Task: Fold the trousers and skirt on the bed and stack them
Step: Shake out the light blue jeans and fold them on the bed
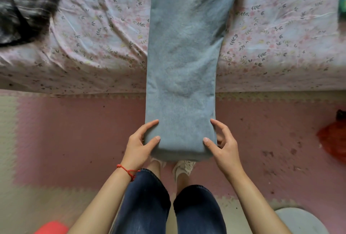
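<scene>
Head view: looking down over the bed edge at both hands.
Bed (pixel 84 46): flowered sheet bears the upper part of the trousers, so the cloth lies flat for folding.
Trousers (pixel 183 65): grey, legs laid together, running off the bed toward the person.
Skirt (pixel 26 5): probably the dark plaid cloth far left, well apart, not yet folded.
Left hand (pixel 139 144): pinches the left hem corner.
Right hand (pixel 223 144): pinches the right corner; both likely hold the hem taut and square.

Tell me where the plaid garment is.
In the head view, the plaid garment lies at the bed's far left corner, left of the grey trousers.
</scene>
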Demonstrator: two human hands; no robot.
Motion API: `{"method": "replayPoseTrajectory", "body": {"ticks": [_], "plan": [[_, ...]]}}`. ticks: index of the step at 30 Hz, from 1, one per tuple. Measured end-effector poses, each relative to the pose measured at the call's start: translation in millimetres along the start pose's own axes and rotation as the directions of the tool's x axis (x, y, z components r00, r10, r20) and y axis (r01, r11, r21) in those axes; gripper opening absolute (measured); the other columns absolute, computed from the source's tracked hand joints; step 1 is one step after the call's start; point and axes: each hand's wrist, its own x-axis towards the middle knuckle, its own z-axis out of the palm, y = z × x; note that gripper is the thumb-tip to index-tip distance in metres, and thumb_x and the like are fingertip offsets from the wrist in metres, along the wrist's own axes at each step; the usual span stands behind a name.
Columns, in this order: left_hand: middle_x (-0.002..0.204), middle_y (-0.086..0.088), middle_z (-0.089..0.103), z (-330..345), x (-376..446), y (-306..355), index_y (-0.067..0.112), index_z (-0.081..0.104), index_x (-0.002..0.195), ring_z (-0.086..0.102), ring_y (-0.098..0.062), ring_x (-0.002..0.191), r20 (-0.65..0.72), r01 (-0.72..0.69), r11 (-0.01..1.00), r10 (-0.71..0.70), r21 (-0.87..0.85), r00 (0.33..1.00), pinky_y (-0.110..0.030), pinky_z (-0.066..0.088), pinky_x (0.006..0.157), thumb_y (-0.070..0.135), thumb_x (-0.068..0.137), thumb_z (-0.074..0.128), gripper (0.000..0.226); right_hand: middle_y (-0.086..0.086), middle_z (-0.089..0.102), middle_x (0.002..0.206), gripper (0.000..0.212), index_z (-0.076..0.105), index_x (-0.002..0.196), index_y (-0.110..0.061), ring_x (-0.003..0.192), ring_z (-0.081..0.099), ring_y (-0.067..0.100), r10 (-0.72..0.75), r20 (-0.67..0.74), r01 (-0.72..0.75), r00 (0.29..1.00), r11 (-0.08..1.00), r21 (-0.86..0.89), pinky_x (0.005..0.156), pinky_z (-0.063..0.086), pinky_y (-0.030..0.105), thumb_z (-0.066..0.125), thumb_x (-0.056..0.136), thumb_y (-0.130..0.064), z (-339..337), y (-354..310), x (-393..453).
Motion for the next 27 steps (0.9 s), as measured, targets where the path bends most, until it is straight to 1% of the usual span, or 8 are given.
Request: {"method": "replayPoseTrajectory", "body": {"ticks": [7, 10, 13, 15, 18, 20, 24, 27], "plan": [[0.112, 0.016, 0.056, -5, -30, 10, 0.024, 0.057, 0.115, 0.054, 0.011, 0.100, 0.050, 0.060, 0.997, -0.062, 0.043, 0.997, -0.008, 0.044, 0.089, 0.003, 0.083, 0.062, 0.039, -0.010, 0.059, 0.106, 0.042, 0.054, 0.119, -0.021, 0.058, 0.052, -0.012, 0.062, 0.062, -0.062, 0.996, 0.998, -0.004, 0.056, 0.040, 0.005, 0.065, 0.082, -0.003, 2, -9, -46], [0.110, 0.014, 0.057, -7, -48, 6, 0.025, 0.058, 0.111, 0.053, 0.019, 0.095, 0.083, 0.080, 0.994, -0.086, 0.072, 0.993, -0.007, 0.043, 0.090, 0.003, 0.082, 0.063, 0.037, -0.003, 0.062, 0.095, 0.036, 0.060, 0.112, -0.018, 0.062, 0.056, -0.007, 0.104, 0.069, -0.105, 0.992, 0.994, 0.011, 0.058, 0.042, 0.008, 0.066, 0.081, -0.001, 2, -8, -63], [0.110, 0.012, 0.058, -9, -69, 2, 0.022, 0.058, 0.111, 0.052, 0.021, 0.095, 0.082, 0.109, 0.992, -0.113, 0.060, 0.990, -0.011, 0.042, 0.093, 0.000, 0.080, 0.064, 0.038, -0.006, 0.062, 0.089, 0.032, 0.061, 0.110, -0.007, 0.063, 0.056, -0.009, 0.121, 0.079, -0.122, 0.989, 0.992, 0.006, 0.059, 0.043, 0.007, 0.064, 0.080, 0.005, 4, -9, -78], [0.108, 0.012, 0.058, -10, -80, 1, 0.021, 0.058, 0.109, 0.051, 0.022, 0.095, 0.066, 0.111, 0.992, -0.114, 0.052, 0.991, -0.006, 0.039, 0.091, -0.002, 0.079, 0.064, 0.038, -0.008, 0.060, 0.085, 0.031, 0.061, 0.108, -0.001, 0.061, 0.055, -0.010, 0.129, 0.073, -0.130, 0.989, 0.992, 0.006, 0.059, 0.043, 0.007, 0.063, 0.079, 0.008, 7, -8, -84], [0.107, 0.009, 0.061, -12, -85, 3, 0.023, 0.059, 0.105, 0.054, 0.017, 0.094, 0.031, 0.108, 0.993, -0.109, 0.038, 0.994, -0.008, 0.042, 0.092, -0.002, 0.079, 0.065, 0.036, -0.008, 0.056, 0.075, 0.030, 0.063, 0.104, -0.007, 0.053, 0.047, -0.004, 0.149, 0.063, -0.151, 0.987, 0.988, 0.026, 0.055, 0.040, 0.008, 0.065, 0.078, 0.007, 11, -12, -86], [0.105, 0.008, 0.062, -14, -79, 10, 0.023, 0.060, 0.102, 0.056, 0.014, 0.092, 0.005, 0.090, 0.996, -0.091, 0.025, 0.996, -0.009, 0.044, 0.089, -0.001, 0.079, 0.065, 0.034, -0.008, 0.057, 0.078, 0.031, 0.063, 0.102, -0.014, 0.058, 0.047, -0.003, 0.147, 0.066, -0.150, 0.987, 0.988, 0.037, 0.060, 0.041, 0.010, 0.068, 0.077, 0.004, 12, -17, -82], [0.101, 0.015, 0.060, -16, -55, 39, 0.022, 0.061, 0.100, 0.056, 0.014, 0.088, -0.050, 0.005, 1.000, -0.005, 0.000, 0.999, -0.005, 0.043, 0.080, 0.001, 0.079, 0.065, 0.030, -0.014, 0.053, 0.071, 0.029, 0.064, 0.102, -0.010, 0.062, 0.052, -0.005, 0.099, 0.016, -0.100, 0.995, 0.989, 0.107, 0.061, 0.043, 0.010, 0.067, 0.077, 0.005, 8, -45, -63], [0.101, 0.015, 0.060, -16, -29, 67, 0.026, 0.061, 0.097, 0.057, 0.009, 0.090, -0.082, -0.048, 0.998, 0.044, -0.042, 0.996, -0.011, 0.047, 0.085, 0.002, 0.079, 0.066, 0.030, -0.005, 0.062, 0.087, 0.029, 0.066, 0.099, -0.019, 0.084, 0.058, 0.010, 0.027, -0.014, -0.025, 1.000, 0.991, 0.128, 0.076, 0.051, 0.025, 0.069, 0.077, 0.000, 1, -73, -36]]}}
